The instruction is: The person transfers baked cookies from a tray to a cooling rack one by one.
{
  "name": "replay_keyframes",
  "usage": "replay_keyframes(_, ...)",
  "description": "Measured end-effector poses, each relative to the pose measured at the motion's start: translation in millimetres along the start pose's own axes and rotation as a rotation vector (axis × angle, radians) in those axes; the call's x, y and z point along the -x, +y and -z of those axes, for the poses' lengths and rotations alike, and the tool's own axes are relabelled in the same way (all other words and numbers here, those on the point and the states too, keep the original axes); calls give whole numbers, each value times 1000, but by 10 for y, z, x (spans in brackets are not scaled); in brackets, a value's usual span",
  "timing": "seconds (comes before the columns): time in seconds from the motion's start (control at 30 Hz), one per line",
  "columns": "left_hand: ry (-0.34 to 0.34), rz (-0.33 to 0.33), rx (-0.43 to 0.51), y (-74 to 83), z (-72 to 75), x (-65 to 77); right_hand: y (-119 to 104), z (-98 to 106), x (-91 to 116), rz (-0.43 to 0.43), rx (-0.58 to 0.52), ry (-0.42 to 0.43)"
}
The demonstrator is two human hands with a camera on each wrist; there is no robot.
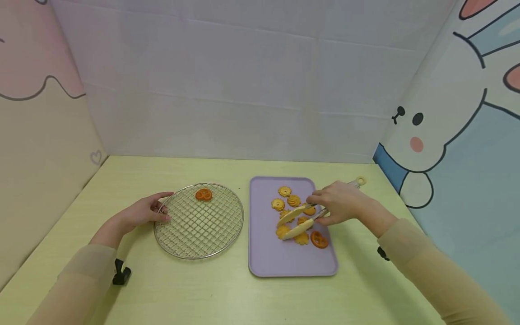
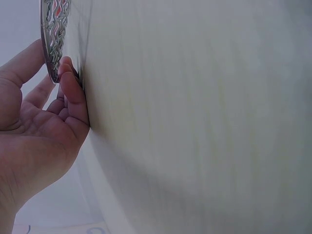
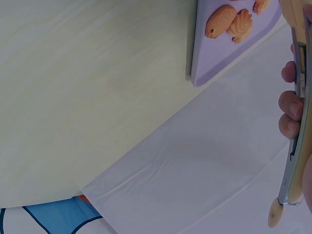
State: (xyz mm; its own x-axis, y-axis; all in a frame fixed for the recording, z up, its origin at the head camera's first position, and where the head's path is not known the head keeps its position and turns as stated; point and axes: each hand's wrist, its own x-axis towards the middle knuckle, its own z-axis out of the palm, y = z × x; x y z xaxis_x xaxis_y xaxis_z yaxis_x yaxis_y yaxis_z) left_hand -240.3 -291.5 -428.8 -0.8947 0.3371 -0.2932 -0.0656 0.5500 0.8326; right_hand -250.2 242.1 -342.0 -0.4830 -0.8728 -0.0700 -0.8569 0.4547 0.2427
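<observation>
At the left, my left hand (image 1: 138, 213) pinches the near-left rim of a round wire rack (image 1: 199, 230). The left wrist view has the thumb on one side of the rim and curled fingers (image 2: 73, 92) on the other. One brown pretzel-shaped cookie (image 1: 204, 194) lies toward the rack's far side. My right hand (image 1: 341, 202) grips tongs (image 1: 302, 227) with cream tips, over a purple tray (image 1: 292, 267). The tips are spread apart, low among several yellow cookies (image 1: 285, 192); contact cannot be made out. Another pretzel-shaped cookie (image 1: 319, 239) lies on the tray beside them.
Both the rack and the tray are on a pale yellow-green table (image 1: 174, 289), with a narrow gap between them. A pale wall sheet (image 1: 243, 90) stands behind. Cartoon-printed panels (image 1: 459, 149) close off the sides.
</observation>
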Motion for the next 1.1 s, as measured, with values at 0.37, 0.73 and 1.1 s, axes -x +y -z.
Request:
replay_keyframes(0.37,12,13,-2,-64,0,-50,-12,-40,-42,6,14,41)
replay_keyframes(0.73,5,-4,-13,-36,12,-34,-59,-65,-25,-31,-23,0)
replay_keyframes(1.1,7,7,-9,-59,3,-49,-78,-80,-13,-42,-34,-9)
